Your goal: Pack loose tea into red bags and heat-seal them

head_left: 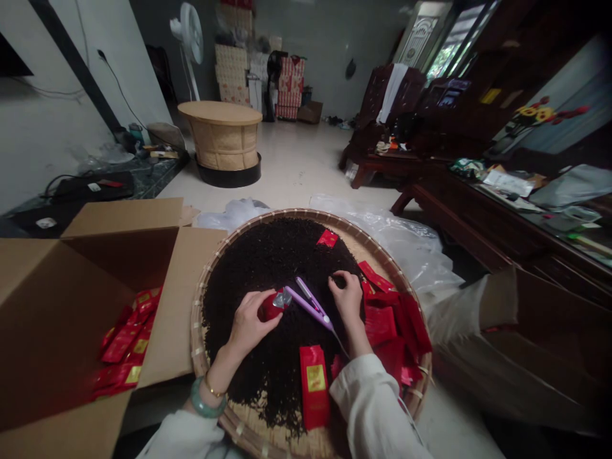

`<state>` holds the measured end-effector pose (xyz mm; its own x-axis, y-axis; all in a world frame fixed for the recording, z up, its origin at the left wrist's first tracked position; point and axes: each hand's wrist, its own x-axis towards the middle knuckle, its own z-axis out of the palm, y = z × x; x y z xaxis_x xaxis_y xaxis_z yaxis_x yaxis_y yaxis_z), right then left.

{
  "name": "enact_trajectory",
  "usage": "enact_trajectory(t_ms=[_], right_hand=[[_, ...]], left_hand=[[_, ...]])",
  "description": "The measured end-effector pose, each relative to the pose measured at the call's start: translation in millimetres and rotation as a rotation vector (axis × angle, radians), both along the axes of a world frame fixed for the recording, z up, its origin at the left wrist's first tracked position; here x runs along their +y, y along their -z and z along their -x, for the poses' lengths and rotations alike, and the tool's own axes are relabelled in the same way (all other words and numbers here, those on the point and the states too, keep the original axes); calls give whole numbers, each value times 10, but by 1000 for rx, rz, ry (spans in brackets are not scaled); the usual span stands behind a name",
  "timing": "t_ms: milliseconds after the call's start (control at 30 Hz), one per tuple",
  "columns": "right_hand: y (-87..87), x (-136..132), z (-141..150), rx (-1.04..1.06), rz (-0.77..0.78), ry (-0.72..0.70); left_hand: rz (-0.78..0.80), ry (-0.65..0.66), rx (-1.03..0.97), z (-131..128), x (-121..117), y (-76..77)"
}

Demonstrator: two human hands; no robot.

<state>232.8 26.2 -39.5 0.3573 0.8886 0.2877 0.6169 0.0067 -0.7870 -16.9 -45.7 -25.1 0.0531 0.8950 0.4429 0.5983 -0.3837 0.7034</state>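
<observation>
A round woven bamboo tray (217, 255) holds a heap of dark loose tea (277, 261). My left hand (251, 319) is closed round a small red packet (272, 305) whose silvery open end points right. That end lies between the jaws of a purple clamp-like tool (310, 301) resting on the tea. My right hand (347, 296) is curled, fingertips down on the tea just right of the tool; what it holds, if anything, is hidden. A filled red packet (314, 386) lies near me on the tray. A pile of empty red packets (392, 319) sits at the tray's right.
An open cardboard box (71, 306) at my left holds several red packets (129, 344). Clear plastic sheeting (406, 236) lies behind the tray. A dark wooden table (516, 210) with papers runs along the right. A round wicker stand (222, 137) and a fan (189, 38) stand farther back.
</observation>
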Motion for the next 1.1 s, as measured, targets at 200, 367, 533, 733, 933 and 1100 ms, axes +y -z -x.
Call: enact_trajectory(t_ms=[200,367,533,733,933,1100], right_hand=[[-82,94,-29,716,-135,138],[-254,-38,170,1395,7,-75],[-436,-192,550,1669,74,-252],[-584,-243,993,1649,-9,-244],[-698,-316,1251,1531,-122,-170],[-745,-381,1314,1470,-195,-174]], left_hand=[[9,-4,-13,-10,2,23],[-1,5,4,-13,5,22],[9,1,20,-26,-9,2],[30,-21,27,-50,-29,-14],[44,-44,23,-46,-22,39],[65,-69,17,-50,-27,66]])
